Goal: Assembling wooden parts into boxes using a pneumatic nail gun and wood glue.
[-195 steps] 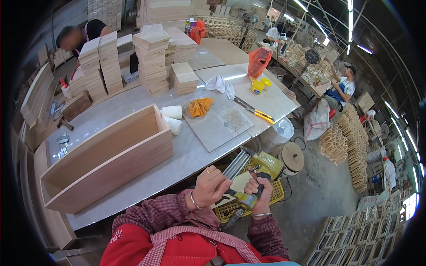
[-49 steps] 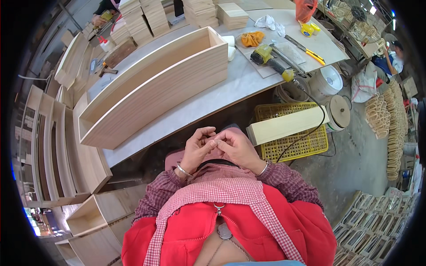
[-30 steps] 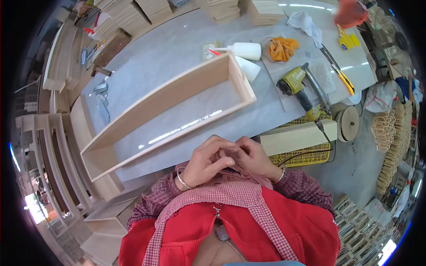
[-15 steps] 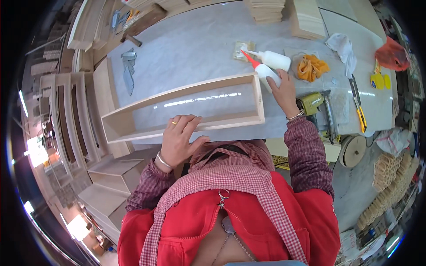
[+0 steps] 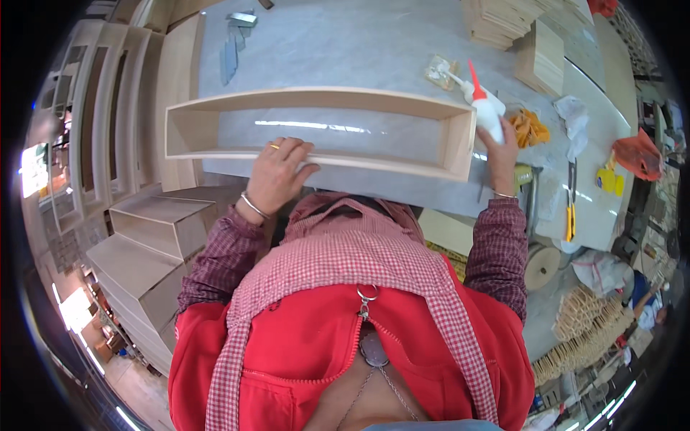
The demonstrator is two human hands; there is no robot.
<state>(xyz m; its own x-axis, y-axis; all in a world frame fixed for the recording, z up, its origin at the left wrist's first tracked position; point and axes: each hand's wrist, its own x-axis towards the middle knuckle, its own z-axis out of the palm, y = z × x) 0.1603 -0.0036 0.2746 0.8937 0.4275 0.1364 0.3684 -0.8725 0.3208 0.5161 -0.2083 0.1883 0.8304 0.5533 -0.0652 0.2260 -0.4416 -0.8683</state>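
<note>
A long open wooden frame (image 5: pixel 323 100) lies flat on the grey worktable (image 5: pixel 359 50) in front of me. My left hand (image 5: pixel 277 176) rests palm down on the frame's near rail, fingers spread over its edge. My right hand (image 5: pixel 501 147) is closed around a white glue bottle (image 5: pixel 483 109) with a red nozzle, held just past the frame's right end, nozzle pointing up and away.
Stacks of wooden boards (image 5: pixel 517 29) stand at the far right of the table. An orange rag (image 5: pixel 530 128), white cloth (image 5: pixel 573 111), a yellow-handled tool (image 5: pixel 569 208) and a yellow drill (image 5: pixel 522 176) lie to the right. Finished wooden boxes (image 5: pixel 154 237) are stacked at my left.
My hands came apart from my chest. The left one went down onto the frame's near rail, and the right one reached out and took up the glue bottle.
</note>
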